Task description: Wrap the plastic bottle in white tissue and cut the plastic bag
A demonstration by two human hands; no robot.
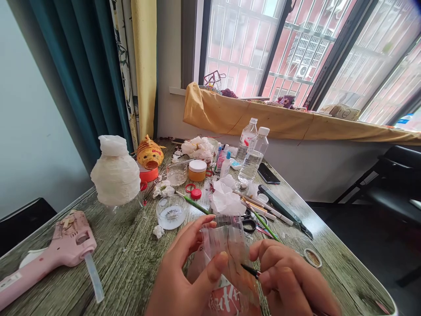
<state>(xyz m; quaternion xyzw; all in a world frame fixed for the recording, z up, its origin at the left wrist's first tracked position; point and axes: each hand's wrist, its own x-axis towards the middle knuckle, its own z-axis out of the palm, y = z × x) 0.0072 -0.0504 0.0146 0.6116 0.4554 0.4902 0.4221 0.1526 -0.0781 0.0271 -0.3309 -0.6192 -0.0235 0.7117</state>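
- Grip: the left hand (187,267) grasps a clear plastic bottle (226,245) from the side, thumb across its near face; the right hand (289,276) pinches a dark-tipped pen (251,270).
- Edges: the bottle lies at lower center, above the table (131,245), whose right edge slants beyond the right hand; wood grain shows between glue gun (72,245) and left hand. Scissors (249,224) crowd the bottle's far end.
- Axis: the bottle runs away from the wearer, far end leaning left; the pen tip points left.
- Obscured: the frame crops the bottle's near end; tip contact is unclear.
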